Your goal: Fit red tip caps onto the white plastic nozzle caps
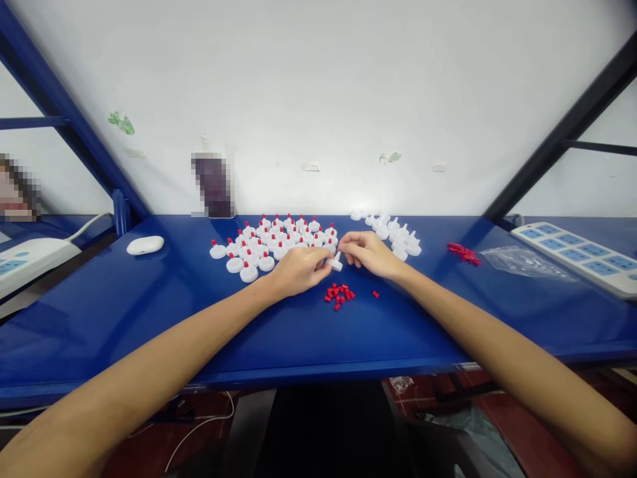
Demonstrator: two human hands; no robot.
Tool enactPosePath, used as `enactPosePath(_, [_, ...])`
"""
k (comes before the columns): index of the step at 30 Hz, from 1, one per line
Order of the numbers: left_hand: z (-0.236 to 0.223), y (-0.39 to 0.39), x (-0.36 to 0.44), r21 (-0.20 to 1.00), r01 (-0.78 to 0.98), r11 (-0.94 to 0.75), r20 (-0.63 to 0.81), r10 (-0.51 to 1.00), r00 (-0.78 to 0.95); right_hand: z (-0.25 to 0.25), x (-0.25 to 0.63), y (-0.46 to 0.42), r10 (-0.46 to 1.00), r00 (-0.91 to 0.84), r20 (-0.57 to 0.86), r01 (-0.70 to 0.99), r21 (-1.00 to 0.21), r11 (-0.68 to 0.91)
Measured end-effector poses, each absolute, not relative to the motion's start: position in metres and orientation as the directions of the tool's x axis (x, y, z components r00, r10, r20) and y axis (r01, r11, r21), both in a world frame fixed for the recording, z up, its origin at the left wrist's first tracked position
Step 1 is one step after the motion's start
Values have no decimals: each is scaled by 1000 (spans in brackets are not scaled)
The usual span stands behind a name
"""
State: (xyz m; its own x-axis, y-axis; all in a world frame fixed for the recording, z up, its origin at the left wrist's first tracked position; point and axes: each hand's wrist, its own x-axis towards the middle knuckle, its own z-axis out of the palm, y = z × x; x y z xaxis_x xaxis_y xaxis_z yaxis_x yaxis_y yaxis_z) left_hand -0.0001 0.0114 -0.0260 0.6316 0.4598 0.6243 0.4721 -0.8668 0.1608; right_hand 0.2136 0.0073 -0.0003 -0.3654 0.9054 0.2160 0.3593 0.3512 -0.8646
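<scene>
Together, both hands (332, 260) pinch one white cap (336, 263) between their fingertips.

Small-parts assembly workstation, workshop or light factory. Evidence: blue surface (149, 312) in a blue steel frame (60, 106) against a bare white wall; batches of white plastic caps (271, 242), loose red plugs (339, 295) (more at right); power strips (577, 255) at both ends.

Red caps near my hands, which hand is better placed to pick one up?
Probably right: the right hand sits just above the red caps, while the left hand holds the white piece.
</scene>
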Motion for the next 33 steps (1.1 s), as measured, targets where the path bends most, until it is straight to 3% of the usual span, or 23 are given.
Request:
enactPosePath(6, [-22,9,0,167,498,-851,623,482,616,-1,215,7,874,-406,269,350,-837,420])
enactPosePath(14, [-17,6,1,211,561,-800,589,562,581,1,219,2,734,-581,352,349,-707,615])
enactPosePath(25, [-11,0,3,225,700,-678,487,701,522,0,214,-3,682,-598,421,521,-441,730])
enactPosePath(33, [-13,2,2,167,646,-744,542,617,570,3,210,-7,658,-615,435,521,-404,752])
